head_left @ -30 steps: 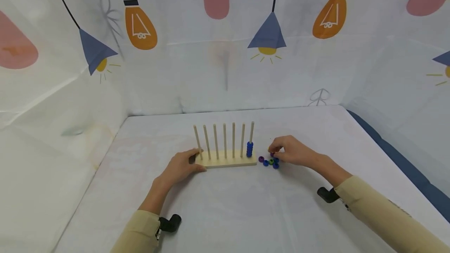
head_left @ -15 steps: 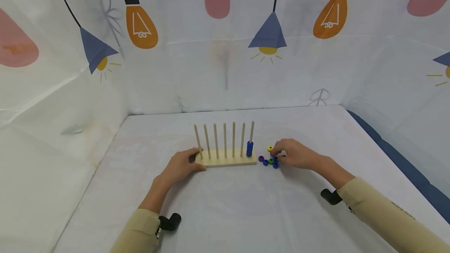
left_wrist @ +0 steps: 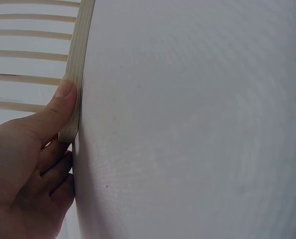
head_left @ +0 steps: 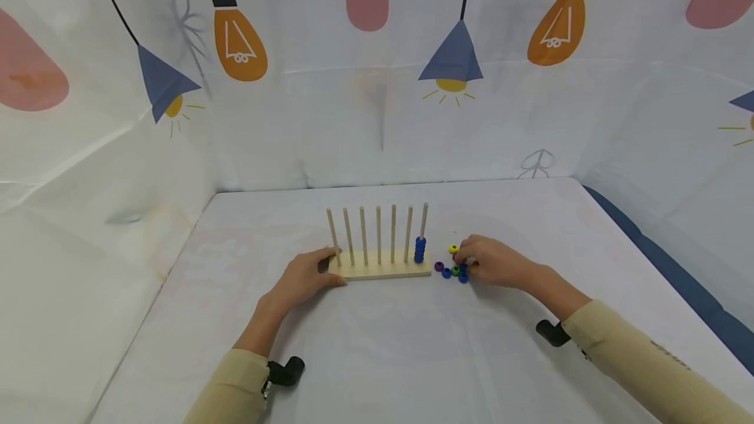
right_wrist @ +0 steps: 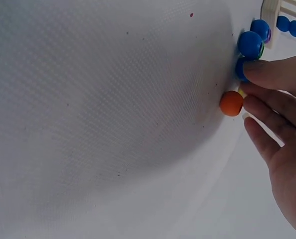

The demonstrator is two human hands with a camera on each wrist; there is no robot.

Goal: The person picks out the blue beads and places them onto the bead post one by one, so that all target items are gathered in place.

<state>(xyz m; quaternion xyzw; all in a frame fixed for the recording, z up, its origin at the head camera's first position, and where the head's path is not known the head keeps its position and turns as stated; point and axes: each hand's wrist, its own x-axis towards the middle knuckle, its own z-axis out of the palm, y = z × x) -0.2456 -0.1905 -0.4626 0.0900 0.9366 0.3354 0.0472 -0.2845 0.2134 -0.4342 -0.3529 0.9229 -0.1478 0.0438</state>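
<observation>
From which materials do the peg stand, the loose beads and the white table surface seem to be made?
Peg stand: likely bare wood, matt and pale, with fine grain lines along its edge.
Loose beads: painted wood or plastic; smooth and evenly coloured, so I cannot tell which.
White table surface: perhaps cloth or textured plastic, given its fine dotted pattern.
</observation>
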